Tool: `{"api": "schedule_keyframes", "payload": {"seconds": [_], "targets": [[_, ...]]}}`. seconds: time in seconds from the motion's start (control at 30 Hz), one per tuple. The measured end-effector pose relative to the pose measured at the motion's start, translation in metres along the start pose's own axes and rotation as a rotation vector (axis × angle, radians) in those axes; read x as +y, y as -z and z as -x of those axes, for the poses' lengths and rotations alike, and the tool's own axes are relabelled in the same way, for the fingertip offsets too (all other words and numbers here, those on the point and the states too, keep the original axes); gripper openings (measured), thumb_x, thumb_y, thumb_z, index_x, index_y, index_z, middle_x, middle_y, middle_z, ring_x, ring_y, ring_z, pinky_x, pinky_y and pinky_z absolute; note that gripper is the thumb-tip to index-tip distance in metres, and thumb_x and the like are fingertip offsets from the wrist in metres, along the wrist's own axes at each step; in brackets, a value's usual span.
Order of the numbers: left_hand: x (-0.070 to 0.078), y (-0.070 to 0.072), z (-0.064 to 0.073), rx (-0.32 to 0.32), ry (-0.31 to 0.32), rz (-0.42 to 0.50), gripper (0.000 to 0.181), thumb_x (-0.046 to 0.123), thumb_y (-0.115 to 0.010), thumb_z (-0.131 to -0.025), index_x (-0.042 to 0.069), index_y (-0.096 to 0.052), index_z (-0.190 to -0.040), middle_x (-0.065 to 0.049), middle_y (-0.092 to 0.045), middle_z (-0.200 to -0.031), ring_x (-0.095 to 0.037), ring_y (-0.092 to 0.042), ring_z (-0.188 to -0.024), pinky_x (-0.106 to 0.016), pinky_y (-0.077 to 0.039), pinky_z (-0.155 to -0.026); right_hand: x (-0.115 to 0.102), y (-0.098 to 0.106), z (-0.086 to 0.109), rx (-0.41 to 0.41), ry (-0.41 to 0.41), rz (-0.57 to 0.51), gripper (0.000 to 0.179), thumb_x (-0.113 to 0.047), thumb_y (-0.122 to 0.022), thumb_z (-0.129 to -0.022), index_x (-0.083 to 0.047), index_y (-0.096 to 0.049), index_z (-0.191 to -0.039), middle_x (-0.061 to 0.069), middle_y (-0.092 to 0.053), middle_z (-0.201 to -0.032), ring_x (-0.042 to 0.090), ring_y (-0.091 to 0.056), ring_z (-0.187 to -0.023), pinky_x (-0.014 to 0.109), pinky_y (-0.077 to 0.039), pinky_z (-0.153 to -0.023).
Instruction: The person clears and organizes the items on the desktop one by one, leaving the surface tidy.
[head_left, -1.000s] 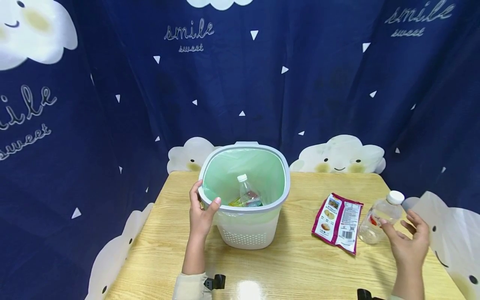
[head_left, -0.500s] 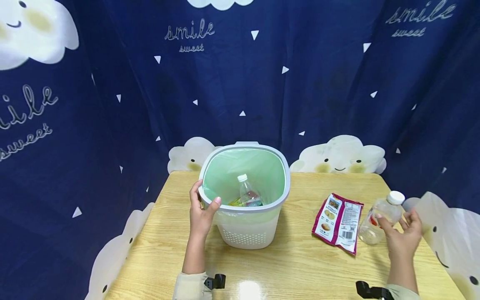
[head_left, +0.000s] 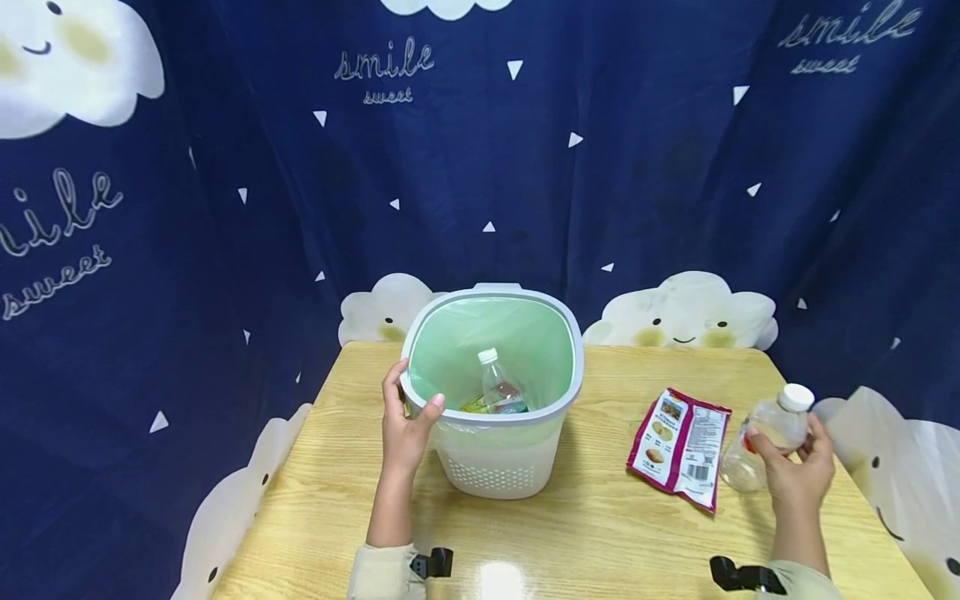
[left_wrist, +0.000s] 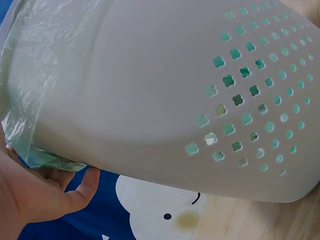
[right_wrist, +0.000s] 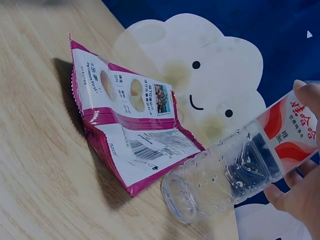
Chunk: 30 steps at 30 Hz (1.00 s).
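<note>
My left hand [head_left: 406,435] grips the near-left side of a white trash bin [head_left: 497,475], thumb at the rim and fingers along the outside. A green liner bag [head_left: 491,327] covers its inside and folds over the rim. Inside the bin lies a clear bottle with a white cap [head_left: 488,356], leaning, beside something yellow. At the right, my right hand [head_left: 801,482] holds a clear plastic bottle [right_wrist: 215,172] with a red and white label, thumb on one side and fingers round the other. This bottle is capped and tilted; its base is close to the table.
Just left of the held bottle, a magenta and white snack bag [head_left: 677,450] lies on the wooden table [head_left: 600,550]. A dark blue curtain [head_left: 450,183] with clouds hangs behind and along the sides.
My right hand has moved left and closed its fingers round the bottle, which stays about where it was. The left hand keeps its hold on the bin.
</note>
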<state>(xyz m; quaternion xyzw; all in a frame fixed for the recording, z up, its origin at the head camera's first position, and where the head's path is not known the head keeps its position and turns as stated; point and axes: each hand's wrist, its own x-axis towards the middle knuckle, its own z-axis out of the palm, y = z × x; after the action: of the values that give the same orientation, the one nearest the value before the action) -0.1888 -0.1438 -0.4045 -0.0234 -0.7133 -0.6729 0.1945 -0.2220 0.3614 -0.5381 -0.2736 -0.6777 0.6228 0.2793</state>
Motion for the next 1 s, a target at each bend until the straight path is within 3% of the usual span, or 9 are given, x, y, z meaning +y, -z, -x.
{"api": "schedule_keyframes", "payload": {"seconds": [0.1,0.37,0.67,0.83,1.0], "targets": [[0.0,0.0,-0.001,0.002,-0.002,0.0,0.074,0.019,-0.066,-0.076,0.011,-0.03,-0.141,-0.022,-0.036,-0.138,-0.029,-0.038,-0.118,-0.048,-0.035,-0.094,-0.002,-0.003,0.001,0.022,-0.001,0.038,0.083,-0.022,-0.081,-0.071,-0.031,-0.037,-0.141,0.0,-0.042,-0.131,0.014,-0.036,-0.118,0.019,-0.029,-0.095],[0.001,0.001,-0.001,0.009,-0.001,-0.002,0.074,0.019,-0.066,-0.076,0.011,-0.03,-0.141,-0.022,-0.036,-0.138,-0.028,-0.038,-0.118,-0.049,-0.035,-0.093,-0.031,-0.006,0.017,0.036,-0.069,0.025,0.081,-0.016,-0.078,-0.074,-0.03,-0.035,-0.141,-0.002,-0.04,-0.132,0.012,-0.035,-0.119,0.027,-0.026,-0.101],[-0.001,0.001,0.002,-0.004,0.028,-0.009,0.074,0.021,-0.066,-0.077,0.013,-0.029,-0.141,-0.019,-0.033,-0.141,-0.029,-0.036,-0.122,-0.049,-0.034,-0.094,-0.049,0.008,0.041,0.05,-0.046,0.021,0.079,-0.008,-0.078,-0.073,-0.025,-0.038,-0.139,-0.008,-0.045,-0.12,0.005,-0.041,-0.105,0.017,-0.033,-0.088],[-0.002,0.002,0.003,-0.003,0.033,-0.009,0.074,0.02,-0.066,-0.077,0.014,-0.029,-0.141,-0.019,-0.034,-0.141,-0.028,-0.036,-0.122,-0.049,-0.034,-0.094,-0.061,0.014,0.058,0.057,-0.041,-0.069,0.081,-0.001,-0.079,-0.069,-0.02,-0.041,-0.138,-0.011,-0.045,-0.11,0.002,-0.043,-0.096,0.006,-0.037,-0.07],[-0.001,0.001,0.001,-0.01,0.016,-0.002,0.074,0.02,-0.066,-0.077,0.012,-0.029,-0.141,-0.02,-0.034,-0.141,-0.028,-0.035,-0.123,-0.05,-0.033,-0.095,-0.073,0.014,0.072,0.061,0.006,-0.122,0.078,0.004,-0.079,-0.067,-0.017,-0.043,-0.134,-0.008,-0.047,-0.108,0.003,-0.045,-0.095,0.004,-0.038,-0.066]]}}
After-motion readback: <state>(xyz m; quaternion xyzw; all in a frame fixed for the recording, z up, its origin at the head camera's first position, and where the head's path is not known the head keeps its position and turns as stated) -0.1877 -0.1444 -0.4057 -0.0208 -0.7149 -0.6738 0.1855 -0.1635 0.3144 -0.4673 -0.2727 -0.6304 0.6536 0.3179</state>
